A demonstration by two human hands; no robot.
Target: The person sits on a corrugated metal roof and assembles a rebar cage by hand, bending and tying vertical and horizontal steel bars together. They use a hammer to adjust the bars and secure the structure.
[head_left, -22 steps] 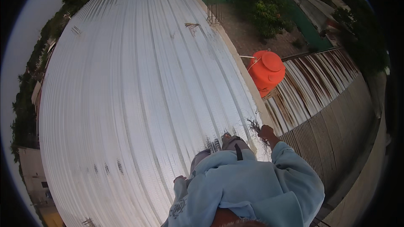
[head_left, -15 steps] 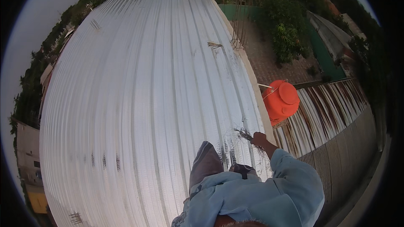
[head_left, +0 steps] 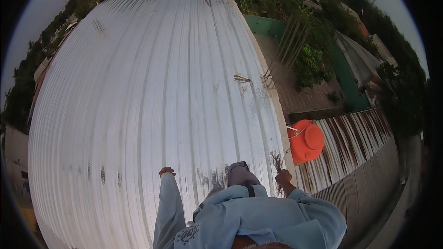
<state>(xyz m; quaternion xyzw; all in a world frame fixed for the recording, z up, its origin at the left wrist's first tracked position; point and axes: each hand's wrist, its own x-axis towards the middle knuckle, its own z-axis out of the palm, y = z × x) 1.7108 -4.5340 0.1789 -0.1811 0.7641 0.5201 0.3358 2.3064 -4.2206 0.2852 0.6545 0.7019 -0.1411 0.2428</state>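
My right hand (head_left: 283, 177) is closed around a bundle of thin dry twigs (head_left: 277, 161), held close to the roof's right edge. The twigs stick out above and below the fist. My left hand (head_left: 167, 171) hangs over the corrugated metal roof (head_left: 138, 110), its fingers curled and nothing visible in them. Both forearms wear light blue sleeves. Under me, my legs in dark trousers (head_left: 240, 173) stand on the ridged sheets.
A concrete ledge (head_left: 275, 106) borders the roof's right side. Beyond it stand an orange tank (head_left: 306, 142) and a lower rusty roof (head_left: 350, 143). Bare rebar rods (head_left: 288, 46) rise beside the ledge. A dry tuft (head_left: 242, 79) lies on the sheets. Dark patches (head_left: 103, 174) mark the left.
My left hand has come into view over the roof. My right hand has dropped lower with the twigs, which now point upward. The whole view has shifted, and my feet have changed position.
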